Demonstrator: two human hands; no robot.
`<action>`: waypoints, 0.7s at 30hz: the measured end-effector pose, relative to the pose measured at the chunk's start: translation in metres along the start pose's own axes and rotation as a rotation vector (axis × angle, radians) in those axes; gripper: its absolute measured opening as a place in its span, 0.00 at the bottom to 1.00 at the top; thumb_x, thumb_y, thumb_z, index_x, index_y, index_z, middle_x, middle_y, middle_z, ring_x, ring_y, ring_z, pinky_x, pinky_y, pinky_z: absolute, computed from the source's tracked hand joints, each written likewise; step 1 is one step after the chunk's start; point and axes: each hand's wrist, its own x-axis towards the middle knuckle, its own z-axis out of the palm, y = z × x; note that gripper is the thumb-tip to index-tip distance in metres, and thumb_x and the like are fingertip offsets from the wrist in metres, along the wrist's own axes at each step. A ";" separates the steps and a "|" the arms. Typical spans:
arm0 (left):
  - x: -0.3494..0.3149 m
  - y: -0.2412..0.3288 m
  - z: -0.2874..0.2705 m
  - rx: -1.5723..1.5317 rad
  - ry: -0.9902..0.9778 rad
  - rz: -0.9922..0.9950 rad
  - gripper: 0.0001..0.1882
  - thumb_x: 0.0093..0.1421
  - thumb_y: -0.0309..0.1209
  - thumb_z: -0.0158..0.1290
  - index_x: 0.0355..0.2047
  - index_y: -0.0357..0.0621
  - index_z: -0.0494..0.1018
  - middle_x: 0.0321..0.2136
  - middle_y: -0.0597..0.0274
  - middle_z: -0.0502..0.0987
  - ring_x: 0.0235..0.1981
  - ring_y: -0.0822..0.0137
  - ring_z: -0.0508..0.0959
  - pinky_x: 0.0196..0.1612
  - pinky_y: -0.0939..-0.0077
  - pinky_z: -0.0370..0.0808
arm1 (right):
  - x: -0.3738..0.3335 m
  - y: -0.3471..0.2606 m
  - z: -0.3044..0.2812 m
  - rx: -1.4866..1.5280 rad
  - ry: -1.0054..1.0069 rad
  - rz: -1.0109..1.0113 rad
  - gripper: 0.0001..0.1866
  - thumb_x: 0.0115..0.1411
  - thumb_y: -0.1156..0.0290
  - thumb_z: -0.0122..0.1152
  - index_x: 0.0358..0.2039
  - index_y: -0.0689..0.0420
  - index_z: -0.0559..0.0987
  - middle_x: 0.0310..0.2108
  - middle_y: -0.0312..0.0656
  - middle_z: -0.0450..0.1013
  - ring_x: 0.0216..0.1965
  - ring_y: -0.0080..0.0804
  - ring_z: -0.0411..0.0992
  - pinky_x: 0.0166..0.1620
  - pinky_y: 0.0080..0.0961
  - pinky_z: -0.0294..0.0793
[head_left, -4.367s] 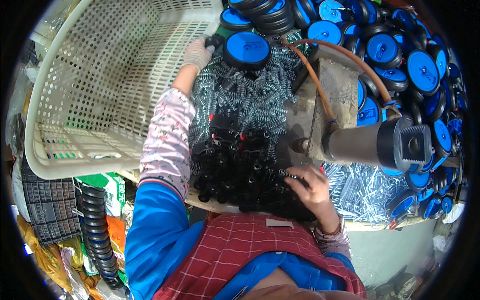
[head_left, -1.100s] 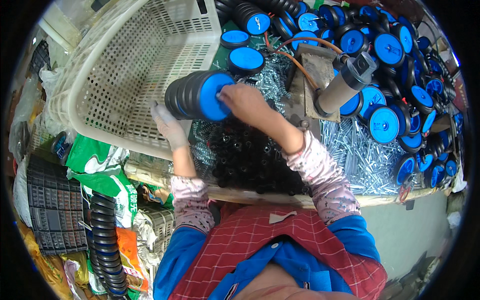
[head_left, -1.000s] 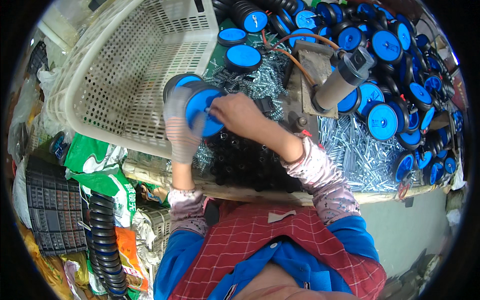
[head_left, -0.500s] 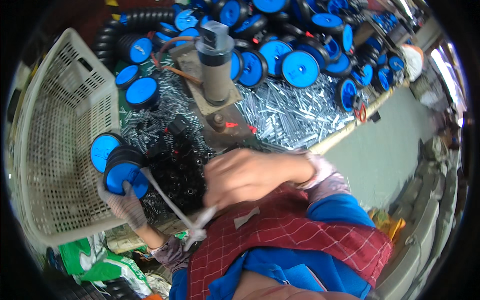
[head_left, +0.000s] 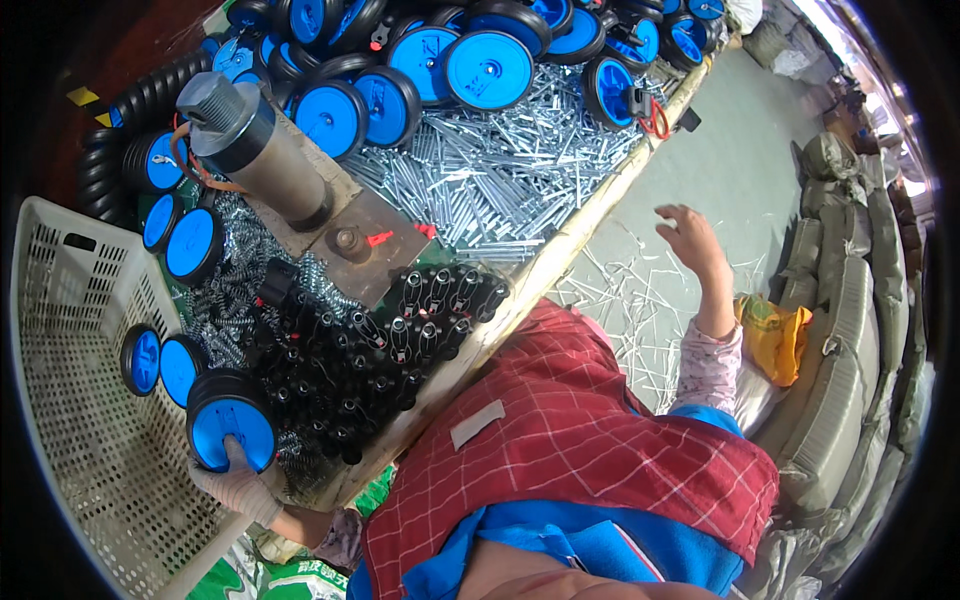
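Left hand [head_left: 238, 490], in a pale glove: closed on a blue-and-black wheel [head_left: 230, 415], thumb across the blue face. The wheel is at the left end of the worktop [head_left: 553, 262], close to its near corner, beside the white basket [head_left: 75, 420]. Whether further wheels sit under it cannot be told.

Right hand [head_left: 692, 240], bare: empty, fingers apart and slightly curled, off the near edge of the worktop and above the floor [head_left: 700, 170], where white strips [head_left: 630, 300] lie scattered.

Two smaller-looking wheels [head_left: 182, 370] show just beyond the held one, against the basket's side; their support is not visible.

Along the near edge, black plastic parts [head_left: 340, 370] are packed closely, several with metal rings upward. Behind them, toward the left end, lies a heap of springs [head_left: 215, 300].

Farther in, a metal cylinder [head_left: 275, 165] leans in view over a steel plate [head_left: 385, 255] bearing small red pieces [head_left: 380, 239]. To its right, long metal pins [head_left: 500, 175] are heaped up to the near edge.

At the far side, loose wheels [head_left: 490, 72] are piled, overlapping and tilted variously.
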 end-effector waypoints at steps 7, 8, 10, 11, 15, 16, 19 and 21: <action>-0.005 0.009 -0.008 0.157 0.024 0.021 0.39 0.54 0.45 0.67 0.59 0.32 0.69 0.54 0.43 0.75 0.52 0.50 0.76 0.60 0.60 0.70 | 0.093 -0.065 0.021 0.239 0.215 -0.221 0.08 0.61 0.69 0.61 0.38 0.57 0.83 0.34 0.46 0.80 0.36 0.48 0.79 0.39 0.40 0.77; -0.010 0.012 -0.011 0.181 0.036 -0.009 0.37 0.56 0.44 0.66 0.59 0.32 0.69 0.55 0.43 0.74 0.52 0.51 0.76 0.60 0.61 0.69 | 0.105 -0.073 0.023 0.229 0.231 -0.240 0.08 0.60 0.69 0.62 0.38 0.56 0.83 0.33 0.44 0.79 0.36 0.46 0.78 0.39 0.39 0.77; -0.032 0.044 -0.023 -0.230 -0.011 -0.077 0.34 0.59 0.41 0.63 0.59 0.30 0.69 0.57 0.44 0.73 0.52 0.54 0.75 0.60 0.62 0.68 | 0.123 -0.078 0.034 0.219 0.293 -0.291 0.08 0.58 0.69 0.64 0.38 0.53 0.84 0.32 0.42 0.77 0.38 0.44 0.76 0.40 0.38 0.76; -0.050 0.069 -0.028 -0.341 0.028 -0.103 0.33 0.61 0.41 0.62 0.59 0.30 0.69 0.58 0.45 0.73 0.52 0.55 0.75 0.60 0.63 0.68 | 0.130 -0.079 0.040 0.166 0.309 -0.323 0.08 0.56 0.69 0.66 0.38 0.52 0.84 0.33 0.40 0.76 0.38 0.43 0.75 0.41 0.37 0.75; -0.087 0.079 -0.024 -0.346 0.130 0.141 0.36 0.66 0.47 0.54 0.63 0.30 0.63 0.63 0.45 0.65 0.58 0.53 0.70 0.64 0.60 0.64 | 0.150 -0.073 0.069 0.133 0.382 -0.440 0.10 0.51 0.67 0.72 0.36 0.50 0.86 0.34 0.36 0.76 0.38 0.40 0.70 0.42 0.35 0.72; -0.097 0.095 -0.019 -0.522 0.077 0.073 0.35 0.66 0.47 0.54 0.64 0.32 0.62 0.63 0.45 0.65 0.59 0.52 0.69 0.65 0.58 0.63 | 0.154 -0.076 0.073 0.159 0.401 -0.455 0.10 0.51 0.67 0.72 0.35 0.50 0.86 0.35 0.36 0.76 0.38 0.39 0.70 0.42 0.34 0.71; -0.126 0.151 0.012 -0.921 -0.063 -0.193 0.38 0.65 0.49 0.54 0.66 0.35 0.60 0.63 0.47 0.65 0.62 0.52 0.67 0.66 0.55 0.61 | 0.154 -0.078 0.075 0.111 0.472 -0.474 0.09 0.51 0.65 0.72 0.34 0.49 0.85 0.35 0.33 0.76 0.40 0.37 0.70 0.42 0.34 0.68; -0.141 0.167 0.034 -1.065 -0.174 -0.363 0.40 0.63 0.50 0.56 0.67 0.35 0.59 0.63 0.49 0.66 0.62 0.53 0.67 0.66 0.53 0.63 | 0.158 -0.082 0.079 0.025 0.484 -0.475 0.10 0.52 0.63 0.71 0.33 0.50 0.83 0.36 0.32 0.76 0.40 0.35 0.70 0.43 0.33 0.68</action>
